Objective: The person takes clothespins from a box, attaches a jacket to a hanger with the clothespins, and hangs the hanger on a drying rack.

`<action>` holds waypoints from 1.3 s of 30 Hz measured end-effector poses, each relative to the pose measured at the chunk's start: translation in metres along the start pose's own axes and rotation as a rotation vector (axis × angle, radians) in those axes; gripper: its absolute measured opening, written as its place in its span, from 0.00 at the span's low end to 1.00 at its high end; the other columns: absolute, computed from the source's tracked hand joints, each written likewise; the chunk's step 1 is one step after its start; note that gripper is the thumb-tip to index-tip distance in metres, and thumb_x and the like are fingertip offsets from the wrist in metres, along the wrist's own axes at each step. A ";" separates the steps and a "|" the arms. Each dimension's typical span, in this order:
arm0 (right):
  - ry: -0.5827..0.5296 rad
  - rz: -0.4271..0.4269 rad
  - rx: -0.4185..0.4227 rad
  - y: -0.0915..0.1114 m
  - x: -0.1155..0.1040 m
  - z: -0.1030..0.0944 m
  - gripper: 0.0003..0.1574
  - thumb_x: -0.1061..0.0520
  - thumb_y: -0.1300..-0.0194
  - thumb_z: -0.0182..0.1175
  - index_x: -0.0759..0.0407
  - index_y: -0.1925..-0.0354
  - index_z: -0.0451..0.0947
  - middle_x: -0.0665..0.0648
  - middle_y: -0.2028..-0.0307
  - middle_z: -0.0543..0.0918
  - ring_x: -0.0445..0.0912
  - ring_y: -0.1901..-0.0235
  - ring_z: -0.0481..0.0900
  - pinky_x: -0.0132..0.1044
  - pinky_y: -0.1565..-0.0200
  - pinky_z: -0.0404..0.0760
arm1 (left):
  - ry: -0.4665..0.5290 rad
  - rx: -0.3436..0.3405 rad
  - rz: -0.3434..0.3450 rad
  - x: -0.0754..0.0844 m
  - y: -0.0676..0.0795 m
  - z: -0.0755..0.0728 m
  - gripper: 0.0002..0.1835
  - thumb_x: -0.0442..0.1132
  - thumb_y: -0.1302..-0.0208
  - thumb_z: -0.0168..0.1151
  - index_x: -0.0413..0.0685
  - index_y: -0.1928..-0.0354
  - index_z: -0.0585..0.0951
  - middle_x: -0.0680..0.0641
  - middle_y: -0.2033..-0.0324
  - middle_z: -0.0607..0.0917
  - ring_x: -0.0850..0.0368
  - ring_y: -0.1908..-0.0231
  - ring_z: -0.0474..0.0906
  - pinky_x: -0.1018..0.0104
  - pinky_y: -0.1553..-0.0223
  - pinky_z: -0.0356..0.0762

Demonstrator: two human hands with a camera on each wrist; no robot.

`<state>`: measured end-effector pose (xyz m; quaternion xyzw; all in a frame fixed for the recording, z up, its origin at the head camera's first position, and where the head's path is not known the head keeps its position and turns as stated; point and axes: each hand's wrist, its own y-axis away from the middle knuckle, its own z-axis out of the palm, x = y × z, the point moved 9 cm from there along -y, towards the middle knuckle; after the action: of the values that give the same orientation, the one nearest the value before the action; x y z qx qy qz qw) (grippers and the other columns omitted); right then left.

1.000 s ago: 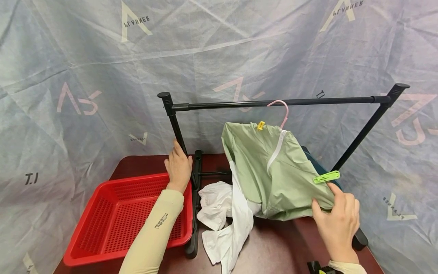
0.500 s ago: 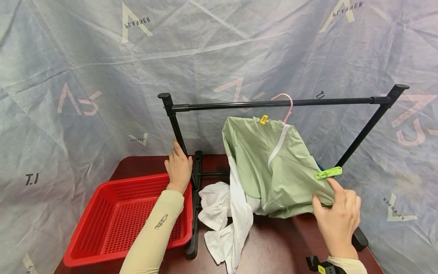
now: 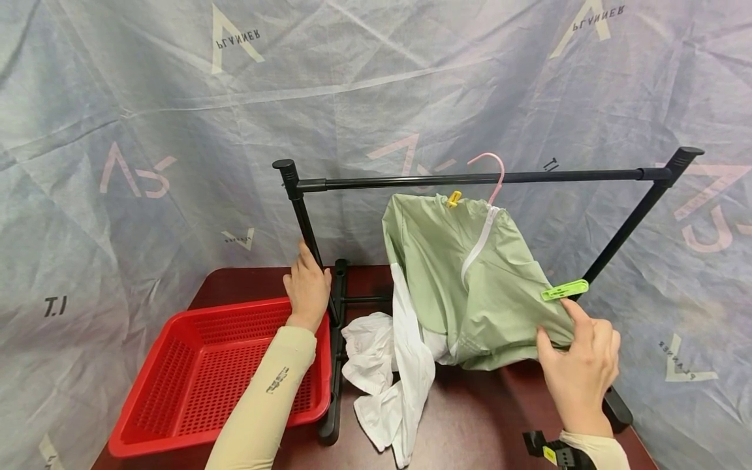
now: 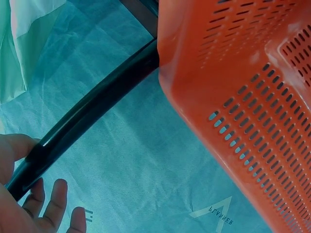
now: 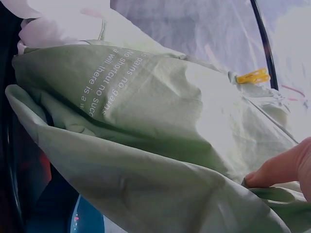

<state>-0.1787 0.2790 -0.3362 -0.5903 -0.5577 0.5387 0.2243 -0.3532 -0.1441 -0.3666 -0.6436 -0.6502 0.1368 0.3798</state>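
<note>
A light green and white jacket [image 3: 446, 261] with a white zip hangs on a pink hanger [image 3: 498, 176], whose hook tip is above the bar of a black clothes rack [image 3: 405, 181]. I cannot tell whether the hook touches the bar. My right hand [image 3: 581, 365] pinches the jacket's right edge, thumb in front, just below a green clothespin [image 3: 565, 290]. A yellow clothespin [image 3: 454, 199] sits at the jacket's top. My left hand [image 3: 308, 287] holds the rack's left post [image 4: 92, 107], thumb on one side and fingers on the other.
A red perforated basket [image 3: 141, 385] stands left of the rack on the dark red table [image 3: 470, 431]. White cloth [image 3: 370, 352] lies crumpled under the jacket. A printed grey sheet [image 3: 176, 130] hangs behind. The rack's right post [image 3: 628, 228] is beyond the jacket.
The jacket and hanger have risen and shifted slightly right, bringing the hook higher over the bar. My right hand keeps its pinch, while my left hand stays on the post.
</note>
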 end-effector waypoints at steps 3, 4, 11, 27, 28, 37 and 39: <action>0.000 0.000 0.008 -0.001 -0.001 0.000 0.35 0.63 0.54 0.71 0.55 0.44 0.76 0.69 0.64 0.69 0.68 0.65 0.66 0.59 0.74 0.61 | 0.000 0.007 0.002 0.000 0.000 -0.001 0.43 0.37 0.36 0.68 0.31 0.29 0.52 0.29 0.47 0.78 0.33 0.54 0.77 0.43 0.66 0.71; 0.001 -0.002 0.011 -0.002 -0.002 0.001 0.35 0.63 0.53 0.71 0.55 0.44 0.76 0.69 0.64 0.69 0.69 0.65 0.66 0.59 0.73 0.61 | -0.001 0.010 0.002 0.001 0.000 -0.001 0.43 0.37 0.36 0.68 0.31 0.29 0.52 0.29 0.47 0.78 0.33 0.54 0.78 0.43 0.66 0.71; 0.008 -0.026 0.033 -0.004 -0.005 0.002 0.33 0.63 0.53 0.70 0.55 0.45 0.77 0.69 0.64 0.69 0.69 0.65 0.66 0.60 0.72 0.63 | -0.005 0.014 -0.002 0.000 0.000 -0.002 0.43 0.37 0.36 0.68 0.30 0.29 0.53 0.29 0.47 0.78 0.33 0.53 0.78 0.42 0.65 0.71; 0.025 -0.049 0.042 -0.007 -0.006 0.012 0.31 0.61 0.50 0.69 0.53 0.46 0.76 0.68 0.66 0.68 0.70 0.65 0.65 0.60 0.69 0.61 | 0.002 0.049 0.014 0.001 0.001 -0.003 0.43 0.36 0.38 0.69 0.31 0.30 0.54 0.29 0.49 0.79 0.33 0.56 0.78 0.43 0.67 0.71; 0.025 -0.050 0.041 -0.007 -0.006 0.013 0.31 0.62 0.50 0.69 0.53 0.46 0.76 0.68 0.66 0.68 0.70 0.65 0.65 0.60 0.69 0.61 | -0.001 0.051 0.014 0.001 0.001 -0.003 0.43 0.36 0.38 0.69 0.31 0.30 0.54 0.29 0.50 0.79 0.33 0.56 0.79 0.43 0.68 0.71; 0.019 -0.052 0.027 -0.008 -0.006 0.018 0.30 0.63 0.49 0.69 0.53 0.46 0.76 0.68 0.65 0.68 0.69 0.65 0.65 0.60 0.69 0.62 | 0.003 0.063 0.007 0.001 0.001 -0.004 0.44 0.35 0.41 0.72 0.30 0.30 0.57 0.30 0.50 0.79 0.34 0.57 0.79 0.44 0.69 0.71; 0.019 -0.050 0.027 -0.007 -0.006 0.019 0.29 0.63 0.49 0.69 0.53 0.46 0.76 0.68 0.65 0.68 0.69 0.65 0.65 0.60 0.69 0.62 | 0.008 0.062 0.007 0.002 0.001 -0.004 0.44 0.35 0.41 0.72 0.31 0.30 0.56 0.30 0.50 0.79 0.34 0.58 0.79 0.44 0.69 0.70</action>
<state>-0.1972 0.2692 -0.3333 -0.5782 -0.5629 0.5346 0.2509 -0.3500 -0.1436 -0.3639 -0.6343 -0.6420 0.1555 0.4016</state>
